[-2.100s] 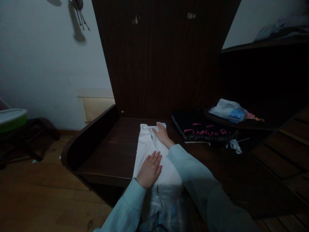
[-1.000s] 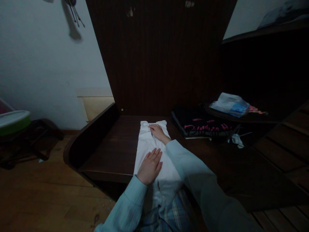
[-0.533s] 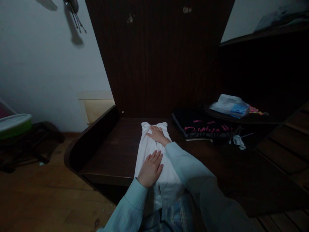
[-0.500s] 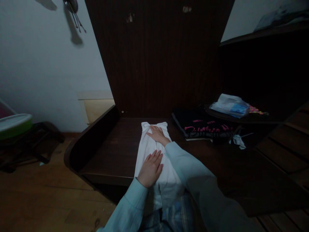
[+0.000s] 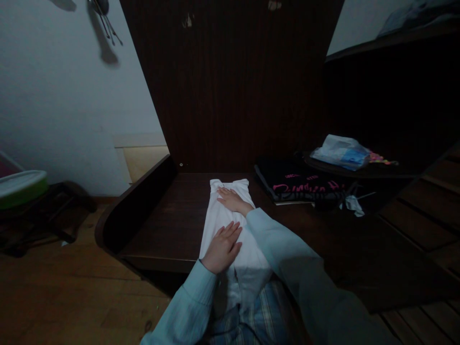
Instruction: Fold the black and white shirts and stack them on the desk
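A white cloth garment (image 5: 210,220), long and narrow, lies lengthwise on the dark wooden desktop (image 5: 161,215), its near end hanging over the front edge toward my lap. It looks like folded trousers, though the kind is not certain. My left hand (image 5: 223,247) lies flat on its middle, fingers stretched out and pointing away from me. Farther up, close to the far end, my right hand (image 5: 232,200) presses flat on the cloth with its fingers pointing left. Neither hand grips anything. Part of the garment is hidden under my hands and right sleeve.
Right of the garment lies a folded black garment with pink lettering (image 5: 298,184). A tissue pack (image 5: 341,152) sits on a small shelf above it, with a crumpled white scrap (image 5: 354,205) near. A raised side panel (image 5: 132,203) bounds the left. A green-rimmed stool (image 5: 23,187) stands far left.
My right hand has slid slightly left across the cloth near its far end. My left hand stays almost in place. The view has shifted a little.
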Available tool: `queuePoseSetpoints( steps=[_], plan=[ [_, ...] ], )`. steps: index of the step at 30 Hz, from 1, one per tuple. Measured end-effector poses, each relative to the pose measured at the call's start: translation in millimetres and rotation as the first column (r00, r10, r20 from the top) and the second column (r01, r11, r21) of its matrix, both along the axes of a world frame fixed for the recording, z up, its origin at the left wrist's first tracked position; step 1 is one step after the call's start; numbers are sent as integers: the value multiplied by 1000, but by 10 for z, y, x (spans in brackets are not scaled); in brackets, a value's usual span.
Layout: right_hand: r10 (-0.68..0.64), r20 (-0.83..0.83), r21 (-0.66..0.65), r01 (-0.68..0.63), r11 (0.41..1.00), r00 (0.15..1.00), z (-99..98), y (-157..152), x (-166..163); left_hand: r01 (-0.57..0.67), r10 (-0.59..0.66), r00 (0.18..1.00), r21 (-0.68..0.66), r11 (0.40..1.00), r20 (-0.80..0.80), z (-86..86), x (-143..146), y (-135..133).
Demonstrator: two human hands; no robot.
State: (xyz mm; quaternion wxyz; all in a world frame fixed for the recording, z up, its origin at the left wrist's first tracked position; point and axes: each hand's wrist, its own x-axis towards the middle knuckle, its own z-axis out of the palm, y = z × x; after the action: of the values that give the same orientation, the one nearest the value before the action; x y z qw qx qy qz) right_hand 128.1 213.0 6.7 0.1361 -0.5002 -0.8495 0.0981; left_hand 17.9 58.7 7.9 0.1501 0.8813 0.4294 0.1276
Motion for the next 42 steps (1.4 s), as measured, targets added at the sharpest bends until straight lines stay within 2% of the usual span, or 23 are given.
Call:
queuePoseSetpoints(
  steps=[2,6,8,10,11,12,13,15,16,18,22,29,35,42],
  plan=[
    [10,5,-2,-10,1000,1000,-4,14,3,42,-42,999,-44,998,1,53,-55,7],
    [15,-14,19,-15,1000,1000,-15,23,10,279,-267,960,-173,945,87,271,-286,204],
    [1,-30,38,0,999,1000,-23,15,7,269,-250,962,-214,939,110,385,-397,443],
    [-8,-31,59,10,998,999,-23,2,2,93,-85,995,-159,983,60,442,-460,753],
    [-11,-24,65,13,998,1000,-19,-6,-1,-51,55,998,-82,995,41,439,-473,917],
    [-13,-15,68,14,998,1000,-12,-14,-3,-191,191,981,-8,982,38,417,-475,1076],
    [-14,-6,71,14,997,1000,-3,-24,-4,-319,315,946,51,946,75,377,-470,1223],
    [-13,1,74,12,997,1000,15,-49,-6,-512,495,850,62,856,180,267,-453,1463],
    [-7,2,77,7,997,1000,23,-66,-5,-571,548,805,44,820,228,207,-446,1553],
    [15,3,81,-15,997,1000,30,-113,0,-618,588,750,4,786,301,100,-446,1678],
    [100,1,41,-100,994,995,25,-254,36,-595,559,751,-5,804,352,-6,-507,1771],
    [145,-24,-20,-146,989,989,24,-414,103,-579,545,778,19,815,313,-13,-639,1765],
    [141,-24,8,-141,990,990,13,-427,94,-551,524,809,35,834,266,-16,-644,1760],
    [162,-62,34,-160,986,985,-58,-436,94,-577,533,773,32,816,344,-7,-643,1732]
  ],
)
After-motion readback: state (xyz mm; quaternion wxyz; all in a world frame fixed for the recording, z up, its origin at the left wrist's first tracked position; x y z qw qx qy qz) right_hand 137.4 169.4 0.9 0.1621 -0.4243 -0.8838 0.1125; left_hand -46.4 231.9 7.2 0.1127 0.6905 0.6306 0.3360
